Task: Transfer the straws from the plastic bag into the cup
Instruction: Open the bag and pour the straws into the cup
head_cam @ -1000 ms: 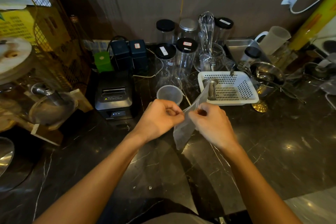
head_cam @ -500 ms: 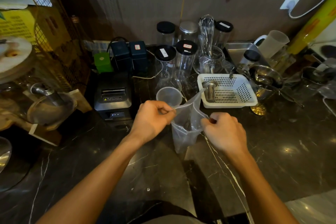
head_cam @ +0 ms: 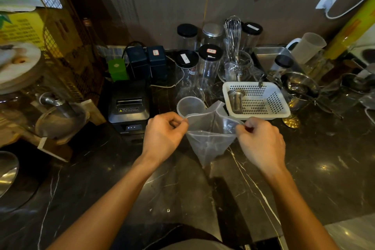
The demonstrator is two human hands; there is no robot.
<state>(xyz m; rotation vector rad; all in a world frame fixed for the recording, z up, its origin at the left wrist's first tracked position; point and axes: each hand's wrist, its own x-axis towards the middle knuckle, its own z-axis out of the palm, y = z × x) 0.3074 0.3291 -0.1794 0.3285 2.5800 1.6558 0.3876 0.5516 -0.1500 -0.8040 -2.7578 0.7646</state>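
A clear plastic bag (head_cam: 209, 140) hangs over the dark marble counter, its mouth pulled wide. My left hand (head_cam: 164, 134) pinches the left edge of the mouth and my right hand (head_cam: 259, 140) pinches the right edge. Straws inside the bag are too faint to make out. A translucent plastic cup (head_cam: 190, 106) stands upright just behind the bag, close to my left hand.
A white perforated basket (head_cam: 263, 103) holding a metal strainer cup (head_cam: 235, 99) sits right of the cup. Clear jars with black lids (head_cam: 186, 67) and a whisk (head_cam: 233, 34) stand behind. A black receipt printer (head_cam: 129, 105) is on the left, metal bowls (head_cam: 302, 87) on the right.
My hands have drawn apart, each holding a side of the bag, so its mouth went from nearly flat to wide open.
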